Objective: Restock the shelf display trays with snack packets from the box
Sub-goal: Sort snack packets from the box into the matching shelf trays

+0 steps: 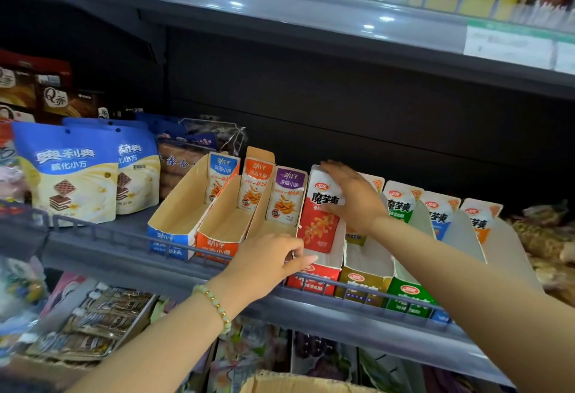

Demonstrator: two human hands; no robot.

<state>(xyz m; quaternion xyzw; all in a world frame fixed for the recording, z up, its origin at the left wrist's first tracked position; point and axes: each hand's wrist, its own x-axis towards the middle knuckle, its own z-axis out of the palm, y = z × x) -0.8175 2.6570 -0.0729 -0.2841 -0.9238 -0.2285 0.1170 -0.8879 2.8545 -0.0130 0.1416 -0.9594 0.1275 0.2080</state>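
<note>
Two hands at a grey shelf (102, 229), left hand (267, 260) with fingers curled on the front lip of the red display tray (312, 279), red konjac packets (319, 230) upright inside it, right hand (353, 199) clasping their tops between fingers and thumb.

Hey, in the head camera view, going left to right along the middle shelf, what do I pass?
Blue wafer bags, blue tray, orange tray, purple packet, red tray with the red packet, gold tray, green tray.
</note>
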